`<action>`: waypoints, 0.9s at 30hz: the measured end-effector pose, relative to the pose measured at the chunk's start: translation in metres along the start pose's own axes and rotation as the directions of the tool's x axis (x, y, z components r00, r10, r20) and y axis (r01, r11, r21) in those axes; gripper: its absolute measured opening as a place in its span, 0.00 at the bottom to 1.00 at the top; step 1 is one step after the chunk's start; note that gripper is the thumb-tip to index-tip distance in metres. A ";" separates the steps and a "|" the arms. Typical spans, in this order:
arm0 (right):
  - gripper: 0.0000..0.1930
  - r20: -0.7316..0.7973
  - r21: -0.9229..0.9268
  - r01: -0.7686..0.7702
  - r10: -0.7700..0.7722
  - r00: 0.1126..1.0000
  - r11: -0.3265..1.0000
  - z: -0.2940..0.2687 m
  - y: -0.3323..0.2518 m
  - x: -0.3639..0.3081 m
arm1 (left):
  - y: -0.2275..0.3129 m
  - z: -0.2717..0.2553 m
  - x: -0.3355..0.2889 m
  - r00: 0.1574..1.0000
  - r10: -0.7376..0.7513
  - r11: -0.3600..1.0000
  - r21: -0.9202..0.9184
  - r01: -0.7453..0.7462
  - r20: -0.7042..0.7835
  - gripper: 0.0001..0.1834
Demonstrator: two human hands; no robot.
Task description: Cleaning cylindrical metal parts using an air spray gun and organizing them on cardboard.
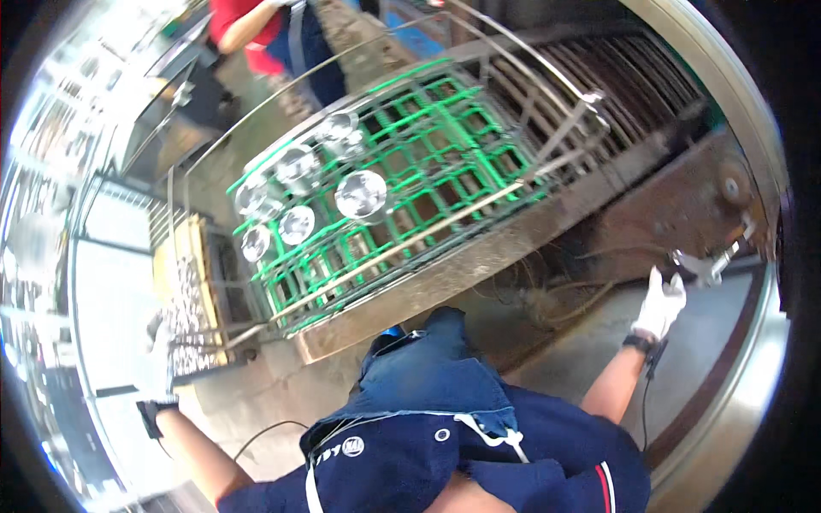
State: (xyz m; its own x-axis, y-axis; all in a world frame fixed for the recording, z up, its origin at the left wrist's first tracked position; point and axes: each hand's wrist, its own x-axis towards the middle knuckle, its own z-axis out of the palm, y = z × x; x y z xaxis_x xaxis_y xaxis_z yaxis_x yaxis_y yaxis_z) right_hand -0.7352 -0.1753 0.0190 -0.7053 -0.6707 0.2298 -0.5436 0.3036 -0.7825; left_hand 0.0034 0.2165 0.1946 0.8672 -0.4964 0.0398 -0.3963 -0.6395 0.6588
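A metal handle (711, 265) sits by the far right corner of a grey panel (590, 363). The gloved right hand (661, 305) is just beside it, fingers parted and apparently empty. Small shiny pieces (193, 329) cluster along the left, next to the blurred gloved left hand (160, 342); whether it grips any, I cannot tell. Between the hands stands a green rack (462, 141), with silvery round pieces (361, 194) toward its left end and far edge. Beyond that edge stands a person in red (248, 26).
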 end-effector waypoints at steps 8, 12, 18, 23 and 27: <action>0.18 0.484 0.316 0.108 -0.258 0.836 0.943 0.029 -0.098 -0.116 | 0.048 0.003 0.019 0.996 0.014 0.999 0.041 -0.018 0.087 0.28; 0.19 0.438 0.460 0.354 -0.555 0.707 0.814 0.034 -0.194 -0.207 | 0.073 0.017 0.060 0.882 0.419 0.738 0.485 -0.470 0.217 0.26; 0.13 0.432 0.463 0.755 -0.862 0.265 0.464 0.076 -0.265 -0.317 | 0.109 0.067 0.125 0.663 0.388 0.372 0.549 -0.749 0.641 0.27; 0.14 0.393 0.294 0.913 -0.906 0.156 0.284 0.116 -0.251 -0.368 | 0.136 0.133 0.161 0.437 0.244 0.035 0.443 -0.896 0.866 0.32; 0.16 0.373 0.352 0.896 -0.918 0.130 0.270 0.119 -0.251 -0.378 | 0.107 0.220 0.199 0.321 0.144 -0.171 0.342 -0.924 0.936 0.29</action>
State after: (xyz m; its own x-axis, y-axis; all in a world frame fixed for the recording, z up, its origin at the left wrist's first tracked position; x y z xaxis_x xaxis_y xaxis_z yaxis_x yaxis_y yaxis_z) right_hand -0.2782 -0.0785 0.0594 0.5775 -0.6189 0.5325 -0.6188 -0.7573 -0.2090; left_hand 0.0670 -0.0799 0.1082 -0.0614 -0.8006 -0.5961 -0.8366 0.3669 -0.4067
